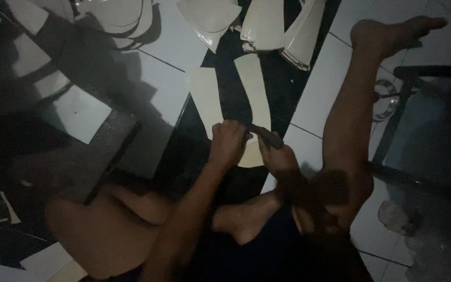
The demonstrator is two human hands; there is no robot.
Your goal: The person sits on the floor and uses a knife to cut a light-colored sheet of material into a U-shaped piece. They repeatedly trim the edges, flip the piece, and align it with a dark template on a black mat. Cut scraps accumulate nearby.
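Observation:
I sit on a tiled floor over a black sheet (236,89) that carries two long cream strips (254,89). My left hand (228,142) is curled, knuckles up, and presses down on the near end of a cream piece (250,155). Just right of it, my right hand (280,159) grips a dark, short-handled tool (267,137) whose tip points toward the left hand. The two hands almost touch. The tool's working end is hidden in the dim light.
Piles of cut cream pieces (283,26) lie at the top. A dark slab (79,162) with a white sheet (79,112) sits left. My right leg (356,104) stretches forward beside a black chair frame (424,73) and a round metal object (387,102).

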